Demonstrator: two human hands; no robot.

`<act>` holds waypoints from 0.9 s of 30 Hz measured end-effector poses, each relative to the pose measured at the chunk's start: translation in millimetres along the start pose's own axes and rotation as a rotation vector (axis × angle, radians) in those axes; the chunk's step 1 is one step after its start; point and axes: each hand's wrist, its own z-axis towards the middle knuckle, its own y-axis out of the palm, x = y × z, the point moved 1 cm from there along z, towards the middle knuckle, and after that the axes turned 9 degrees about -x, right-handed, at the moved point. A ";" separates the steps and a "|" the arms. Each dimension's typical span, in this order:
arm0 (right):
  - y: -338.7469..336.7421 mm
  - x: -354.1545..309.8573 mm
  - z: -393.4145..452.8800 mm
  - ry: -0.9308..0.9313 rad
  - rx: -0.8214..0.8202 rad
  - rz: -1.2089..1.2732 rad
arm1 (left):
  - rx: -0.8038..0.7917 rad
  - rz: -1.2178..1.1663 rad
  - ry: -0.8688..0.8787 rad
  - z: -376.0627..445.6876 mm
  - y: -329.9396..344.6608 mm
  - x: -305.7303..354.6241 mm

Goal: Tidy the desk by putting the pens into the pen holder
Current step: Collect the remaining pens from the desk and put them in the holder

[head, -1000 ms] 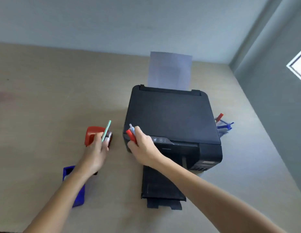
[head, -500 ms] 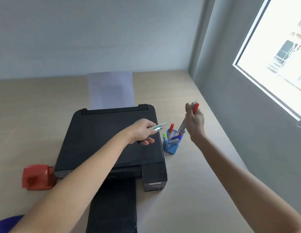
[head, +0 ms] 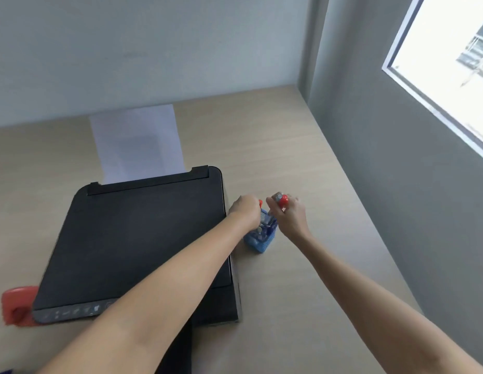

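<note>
A blue mesh pen holder (head: 261, 240) stands on the desk just right of the printer, with several pens inside; one red-capped marker (head: 260, 202) sticks up from it. My left hand (head: 245, 211) is curled over the holder's left rim, fingers pointing down, closed on a pale pen (head: 262, 225) whose shaft runs into the holder; most of that pen is hidden. My right hand (head: 290, 215) hovers at the holder's right rim, gripping a red-capped pen (head: 283, 200) and a grey one beside it, both upright.
A black printer (head: 140, 238) with a white sheet (head: 137, 141) in its rear feed fills the middle of the wooden desk (head: 275, 136). A red object (head: 16, 303) sits at its front left corner. A grey wall (head: 396, 184) borders the desk on the right.
Both hands came from the printer's left side across to the holder and dropped onto its mouth. The left hand's pen has tipped from level to pointing down into the holder.
</note>
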 end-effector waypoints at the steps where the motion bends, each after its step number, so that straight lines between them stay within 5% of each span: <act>1: 3.0 1.3 1.0 -0.010 -0.022 -0.046 | 0.008 0.030 0.012 2.8 4.8 2.6; 5: 15.8 13.0 -4.0 0.023 -0.112 -0.122 | -0.046 0.024 -0.032 9.4 24.7 8.5; 11: 12.3 21.8 -34.2 0.097 -0.012 0.302 | 0.128 -0.131 -0.016 8.0 1.3 8.2; 15: 35.5 27.5 -46.7 0.477 -0.194 0.669 | -0.187 -0.500 -0.041 18.1 2.0 3.6; 18: 42.7 22.6 -35.7 0.495 -0.268 0.852 | -0.228 -0.774 -0.163 18.5 7.4 1.1; 21: 34.2 14.6 -11.6 0.482 -0.219 0.841 | -0.238 -1.072 -0.237 30.5 9.2 -2.5; 27: 13.9 1.1 32.6 0.446 -0.275 0.676 | -0.212 -1.299 -0.237 86.6 29.4 -19.7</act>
